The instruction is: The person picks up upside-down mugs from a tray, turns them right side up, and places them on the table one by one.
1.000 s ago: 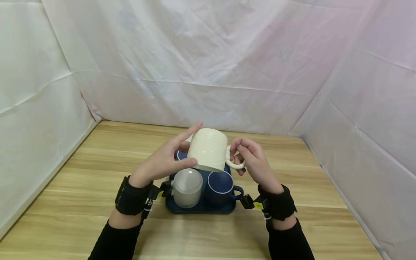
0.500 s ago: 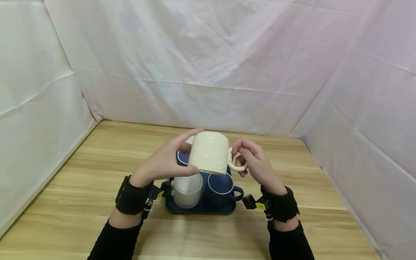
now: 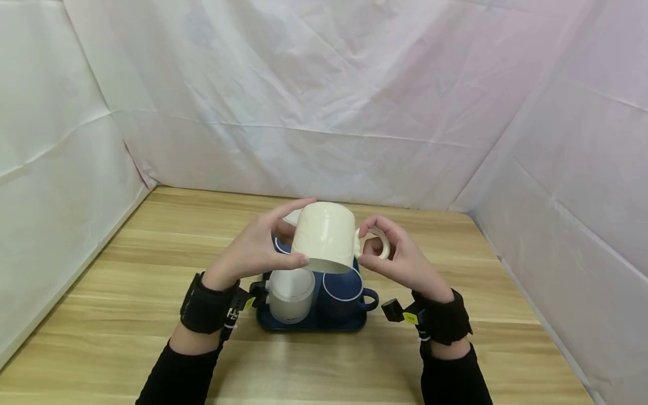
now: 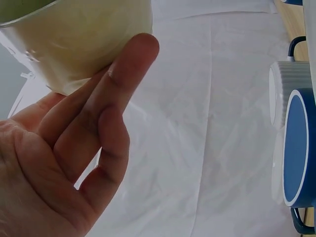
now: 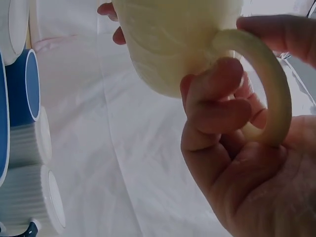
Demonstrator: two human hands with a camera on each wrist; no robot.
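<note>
Left hand (image 3: 253, 253) grips the body of a cream mug (image 3: 324, 236), thumb under the lower edge and fingers wrapped over the far side; the left wrist view shows fingertips (image 4: 140, 49) pressed to the mug wall. The mug is held in the air, upside down and tilted, its open mouth facing down toward a dark blue tray (image 3: 311, 325) on the wooden counter (image 3: 152, 270). On the tray: a white ribbed cup (image 3: 290, 293) at front left, a blue mug (image 3: 344, 293) with a white rim beside it at front right, another blue mug partly hidden behind. Right hand (image 3: 400, 261) pinches the cream mug's handle (image 3: 381, 243), thumb and fingers curled round the loop.
</note>
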